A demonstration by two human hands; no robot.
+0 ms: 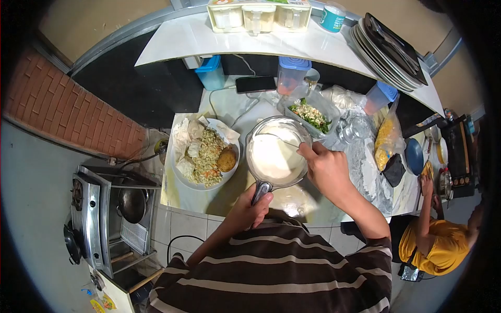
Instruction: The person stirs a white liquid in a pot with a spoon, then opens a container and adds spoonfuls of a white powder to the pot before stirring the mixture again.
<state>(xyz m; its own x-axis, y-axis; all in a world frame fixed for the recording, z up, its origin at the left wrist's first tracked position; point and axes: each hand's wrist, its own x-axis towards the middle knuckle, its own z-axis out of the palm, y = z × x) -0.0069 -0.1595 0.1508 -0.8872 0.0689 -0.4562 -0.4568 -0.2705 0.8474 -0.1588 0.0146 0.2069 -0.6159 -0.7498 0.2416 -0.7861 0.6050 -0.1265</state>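
Observation:
My left hand [253, 207] is wrapped round the dark handle of a metal saucepan [252, 166]. Inside the pan is a creamy white mixture [275, 159]. My right hand [326, 168] is closed on the handle of a thin metal utensil [282, 139] that dips into the mixture; its working end is hidden there. Left of the pan, a white plate [195, 181] carries a chopped, rice-like mix [207, 155], a browned round piece [226, 158] and folded pale wrappers [182, 136]. Behind my right hand stands a clear plastic container [329, 108] with chopped greens and white bits.
Plastic bags and a bag of yellow food [386, 136] lie on the counter's right. Behind are a phone [255, 84] and blue-lidded tubs [293, 68]. The raised shelf [177, 39] bears stacked plates [373, 60]. A stove [86, 208] stands left; a person in yellow [441, 242] works at right.

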